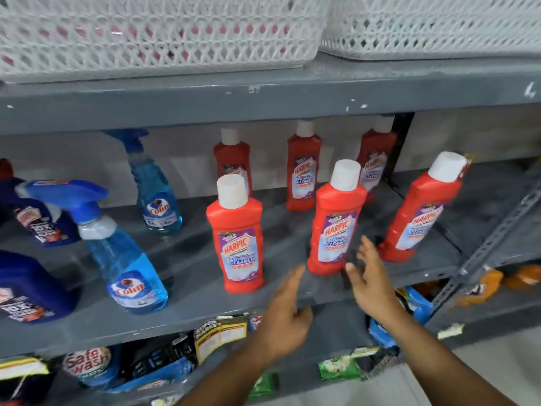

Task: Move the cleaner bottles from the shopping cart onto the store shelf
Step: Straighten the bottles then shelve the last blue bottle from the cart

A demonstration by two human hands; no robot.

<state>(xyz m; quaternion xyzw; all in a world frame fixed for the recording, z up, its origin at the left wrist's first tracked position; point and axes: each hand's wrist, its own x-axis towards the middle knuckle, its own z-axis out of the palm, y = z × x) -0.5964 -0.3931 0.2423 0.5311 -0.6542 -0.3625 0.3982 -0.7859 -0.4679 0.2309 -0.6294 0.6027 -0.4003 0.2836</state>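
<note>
Several red Harpic cleaner bottles with white caps stand upright on the grey shelf (190, 288), in a front row and a back row. The middle front bottle (333, 224) stands just beyond my hands. My left hand (285, 315) is open at the shelf's front edge, below and left of that bottle. My right hand (370, 276) is open with fingers spread, just right of the bottle's base and apart from it. Another front bottle (238, 238) stands to the left, and one (421, 212) to the right. The shopping cart is out of view.
Two blue Colin spray bottles (123, 253) (156, 194) and dark blue bottles (26, 291) fill the shelf's left part. White lattice baskets (146, 30) sit on the shelf above. Packets lie on the lower shelf (219, 335). A perforated metal upright (491, 238) stands at the right.
</note>
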